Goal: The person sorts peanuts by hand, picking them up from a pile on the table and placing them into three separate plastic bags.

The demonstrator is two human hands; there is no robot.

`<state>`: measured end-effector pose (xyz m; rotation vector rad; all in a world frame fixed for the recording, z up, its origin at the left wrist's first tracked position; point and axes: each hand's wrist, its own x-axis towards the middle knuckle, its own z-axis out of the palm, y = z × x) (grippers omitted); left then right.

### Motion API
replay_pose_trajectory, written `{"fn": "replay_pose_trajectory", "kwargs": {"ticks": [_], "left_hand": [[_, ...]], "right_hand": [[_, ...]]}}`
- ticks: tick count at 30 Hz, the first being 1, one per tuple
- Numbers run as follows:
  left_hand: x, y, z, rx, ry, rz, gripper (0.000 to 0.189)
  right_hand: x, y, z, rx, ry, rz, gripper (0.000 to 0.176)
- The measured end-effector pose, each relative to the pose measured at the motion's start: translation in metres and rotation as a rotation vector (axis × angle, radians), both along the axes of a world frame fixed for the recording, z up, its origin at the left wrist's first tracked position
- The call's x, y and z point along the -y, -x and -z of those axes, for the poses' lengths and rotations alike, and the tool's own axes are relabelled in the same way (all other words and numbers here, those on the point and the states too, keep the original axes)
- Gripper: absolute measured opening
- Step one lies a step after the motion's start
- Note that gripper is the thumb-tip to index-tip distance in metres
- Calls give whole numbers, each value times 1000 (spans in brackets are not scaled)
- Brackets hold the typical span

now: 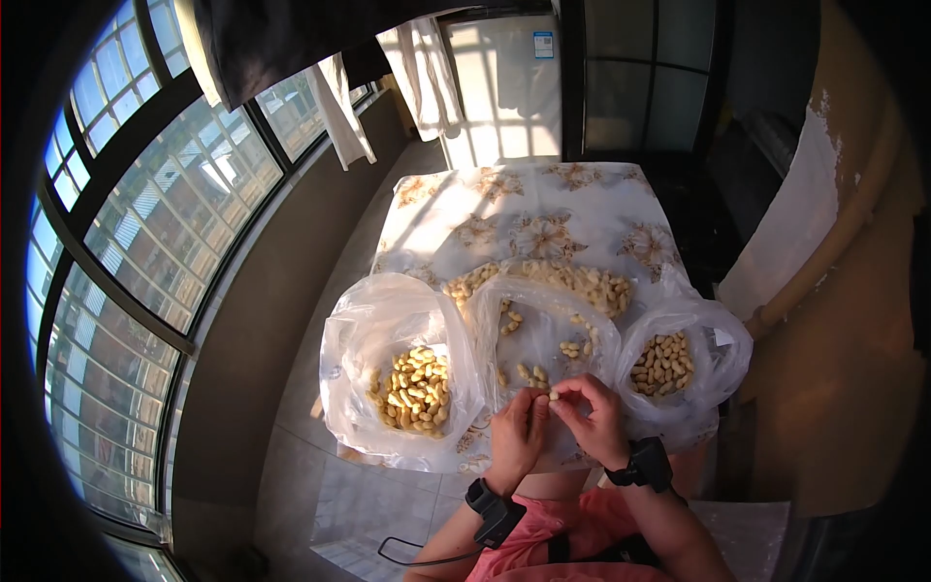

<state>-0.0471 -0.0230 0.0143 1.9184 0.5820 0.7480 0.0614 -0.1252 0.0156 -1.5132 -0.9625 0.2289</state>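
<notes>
My left hand [518, 433] and my right hand [595, 421] meet at the near edge of the middle plastic bag [607, 341]. A small pale peanut [554, 396] shows at the fingertips of my right hand, which pinches it. My left thumb and forefinger are pressed together beside it; what they hold is hidden. A few peanuts [531, 373] lie in the middle bag. To the left, an open plastic bag [347, 339] holds many unshelled peanuts [419, 388]. On the right, a smaller plastic bag [722, 361] contains browner peanuts [663, 365].
A long heap of pale peanuts or shells [582, 283] lies behind the middle bag on the flowered tablecloth [465, 209]. Barred windows [194, 204] line the left side. A white curtain [422, 78] hangs beyond the table. A cable [427, 561] trails from my left wrist device.
</notes>
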Motion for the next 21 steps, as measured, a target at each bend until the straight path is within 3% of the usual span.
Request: {"fn": "replay_pose_trajectory", "kwargs": {"ticks": [21], "left_hand": [[-1,-1,3,23,-34,13,19]], "right_hand": [[0,-1,5,-12,41,-26,20]]}}
